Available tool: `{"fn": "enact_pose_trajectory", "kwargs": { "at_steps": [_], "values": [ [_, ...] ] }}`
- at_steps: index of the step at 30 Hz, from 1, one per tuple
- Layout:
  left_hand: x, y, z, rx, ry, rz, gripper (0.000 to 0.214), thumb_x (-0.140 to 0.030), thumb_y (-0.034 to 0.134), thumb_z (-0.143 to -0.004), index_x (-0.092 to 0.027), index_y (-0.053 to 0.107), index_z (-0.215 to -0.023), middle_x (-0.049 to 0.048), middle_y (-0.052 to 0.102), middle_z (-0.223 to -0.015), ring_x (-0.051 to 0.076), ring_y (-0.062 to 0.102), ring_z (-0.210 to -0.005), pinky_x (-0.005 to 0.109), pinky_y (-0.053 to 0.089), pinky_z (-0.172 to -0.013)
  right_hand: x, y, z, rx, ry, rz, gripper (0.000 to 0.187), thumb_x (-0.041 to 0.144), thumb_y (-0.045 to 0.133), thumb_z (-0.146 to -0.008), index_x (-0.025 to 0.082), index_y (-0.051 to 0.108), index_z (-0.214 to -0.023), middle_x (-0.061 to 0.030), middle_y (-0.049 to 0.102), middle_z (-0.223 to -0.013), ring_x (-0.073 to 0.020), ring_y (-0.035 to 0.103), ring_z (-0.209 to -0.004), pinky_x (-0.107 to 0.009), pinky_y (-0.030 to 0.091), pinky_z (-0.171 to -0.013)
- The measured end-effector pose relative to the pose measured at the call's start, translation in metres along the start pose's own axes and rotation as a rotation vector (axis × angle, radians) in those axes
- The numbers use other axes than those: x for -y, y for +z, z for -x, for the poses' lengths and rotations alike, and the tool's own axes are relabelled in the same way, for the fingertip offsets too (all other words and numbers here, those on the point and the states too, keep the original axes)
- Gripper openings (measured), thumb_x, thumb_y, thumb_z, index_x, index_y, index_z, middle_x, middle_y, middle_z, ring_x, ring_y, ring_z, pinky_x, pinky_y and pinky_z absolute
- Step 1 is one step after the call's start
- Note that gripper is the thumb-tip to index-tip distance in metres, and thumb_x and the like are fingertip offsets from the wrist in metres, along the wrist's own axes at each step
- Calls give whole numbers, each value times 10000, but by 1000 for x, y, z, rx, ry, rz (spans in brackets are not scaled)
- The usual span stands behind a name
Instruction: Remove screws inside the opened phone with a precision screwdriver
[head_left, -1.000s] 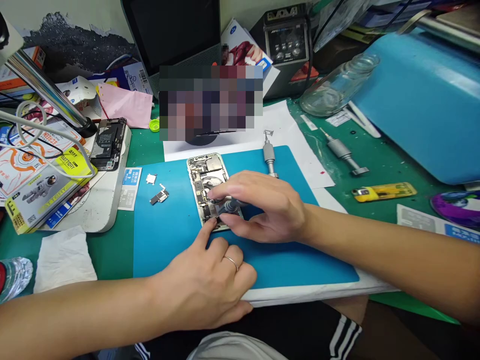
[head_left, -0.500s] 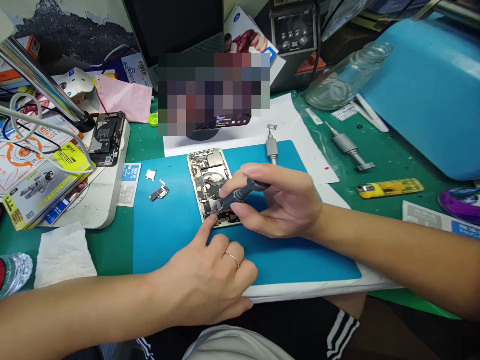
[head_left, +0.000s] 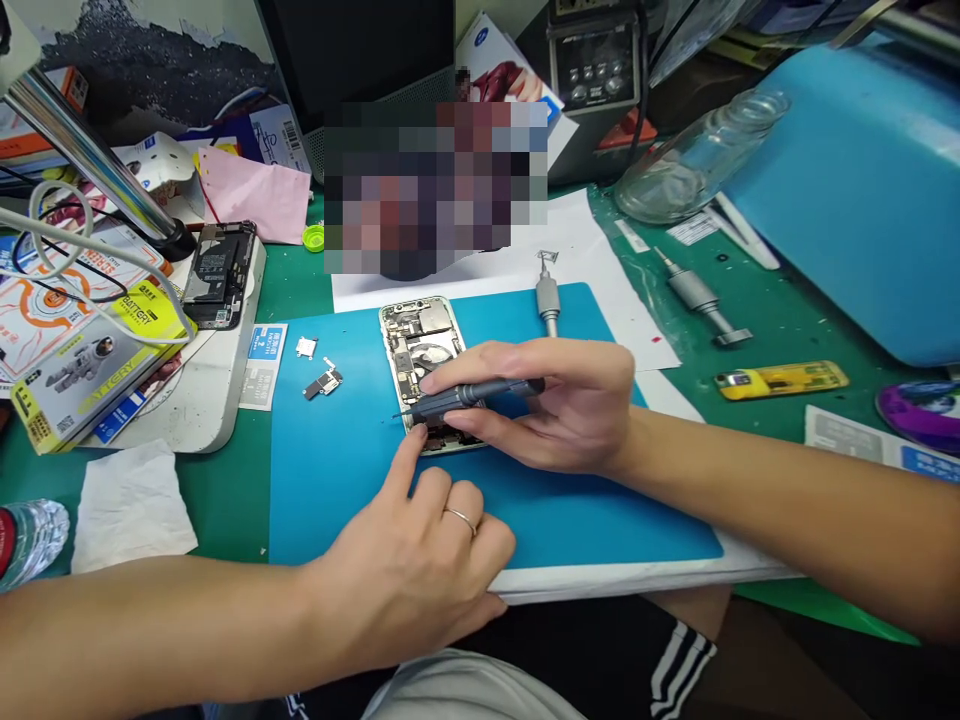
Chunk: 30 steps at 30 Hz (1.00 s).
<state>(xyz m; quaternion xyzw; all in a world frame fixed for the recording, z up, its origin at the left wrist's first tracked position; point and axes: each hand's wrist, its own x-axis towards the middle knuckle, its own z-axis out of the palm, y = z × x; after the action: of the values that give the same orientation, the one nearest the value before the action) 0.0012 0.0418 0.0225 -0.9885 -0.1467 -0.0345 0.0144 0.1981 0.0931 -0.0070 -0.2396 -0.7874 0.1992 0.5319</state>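
Observation:
An opened phone lies face down on a blue mat, its inner boards showing. My right hand is closed round a dark screwdriver, which lies almost level with its tip pointing left over the phone's lower half. My left hand rests on the mat with the fingers curled and the forefinger stretched to the phone's lower left corner. A ring sits on one finger. Two small loose phone parts lie on the mat to the left.
A second silver screwdriver lies at the mat's far edge, another on the green table. A yellow tool, a glass bottle, a second opened phone on a white pad, packaging boxes, a tissue.
My right hand has tipped the screwdriver from upright on the phone to nearly level, tip pointing left. My left forefinger stays at the phone's corner.

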Motion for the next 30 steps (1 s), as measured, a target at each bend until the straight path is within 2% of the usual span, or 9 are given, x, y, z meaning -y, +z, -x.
{"fn": "enact_pose_trajectory", "kwargs": {
  "at_steps": [3,7,11,16,21,27,30],
  "values": [
    [-5,-1,3,0,-74,-39,466,-625,646,-845,-180,558,-950,22,577,-827,226,555,-743,587,435,-1046,-1,1,1,13,9,-27,350,89,686,-870,206,559,-1174,-45,762,-979,-154,759,-876,-262,661,-745],
    [-8,-1,5,48,-161,-53,527,-702,638,-815,-191,544,-903,24,572,-811,222,546,-719,599,472,-1016,-3,1,1,34,14,-24,324,122,694,-879,209,552,-1157,-42,756,-949,-157,761,-841,-246,663,-685],
    [-6,-1,3,62,-156,-28,534,-713,630,-811,-193,536,-890,34,585,-825,229,560,-738,606,480,-1020,-3,1,3,51,20,5,304,142,681,-896,223,547,-1156,-26,750,-939,-152,763,-802,-252,678,-694],
    [-2,-1,1,87,-134,1,537,-718,622,-810,-195,530,-889,50,602,-855,243,583,-774,593,488,-1019,-4,2,5,50,14,7,374,131,678,-889,224,530,-1220,-33,751,-959,-161,760,-814,-268,684,-714],
    [-3,-2,1,98,-145,8,529,-708,629,-811,-196,531,-900,44,596,-865,239,579,-780,591,481,-1026,-2,-1,0,46,10,6,330,140,691,-879,258,578,-1165,-6,753,-922,-150,756,-772,-245,673,-684],
    [-6,-2,2,99,-172,1,529,-706,645,-807,-198,529,-899,31,584,-861,233,563,-777,595,478,-1015,-1,-3,-3,-32,-13,16,371,121,696,-866,254,584,-1192,-28,762,-935,-170,761,-830,-286,673,-716],
    [-6,-2,2,97,-170,-14,533,-713,642,-808,-200,531,-901,25,583,-854,228,557,-757,585,478,-1003,-2,-5,-2,-49,-54,48,526,104,694,-860,273,531,-1330,-29,759,-945,-174,759,-846,-299,674,-739]
  ]
}}
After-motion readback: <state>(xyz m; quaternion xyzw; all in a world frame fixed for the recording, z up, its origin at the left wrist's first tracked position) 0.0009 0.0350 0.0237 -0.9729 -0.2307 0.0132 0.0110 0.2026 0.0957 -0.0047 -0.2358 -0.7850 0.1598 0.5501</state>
